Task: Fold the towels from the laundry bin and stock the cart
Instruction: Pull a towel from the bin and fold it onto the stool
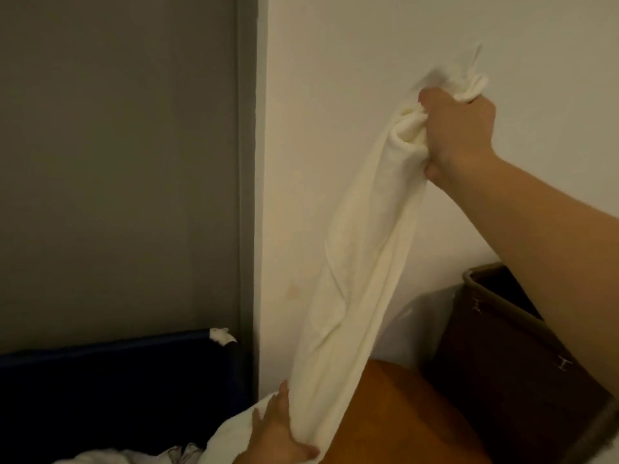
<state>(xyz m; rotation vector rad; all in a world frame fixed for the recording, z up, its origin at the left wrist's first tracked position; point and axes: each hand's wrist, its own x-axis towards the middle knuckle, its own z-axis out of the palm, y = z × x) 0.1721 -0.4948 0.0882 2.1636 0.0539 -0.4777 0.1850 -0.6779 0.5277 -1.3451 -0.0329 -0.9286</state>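
Note:
A long cream towel [355, 262] hangs bunched in front of the white wall, stretched between my two hands. My right hand [459, 135] is raised high and grips the towel's upper end in a fist. My left hand [278, 430] holds the lower part near the bottom edge of the view, thumb over the cloth. The towel's tail trails down into the dark blue laundry bin [117, 346] at the lower left, where more white linen [134, 455] lies.
A dark brown bin [502, 346] with a tan rim stands at the right against the white wall [368, 45]. An orange-brown rounded surface [402, 413] lies between the two bins. A grey door [117, 145] fills the left.

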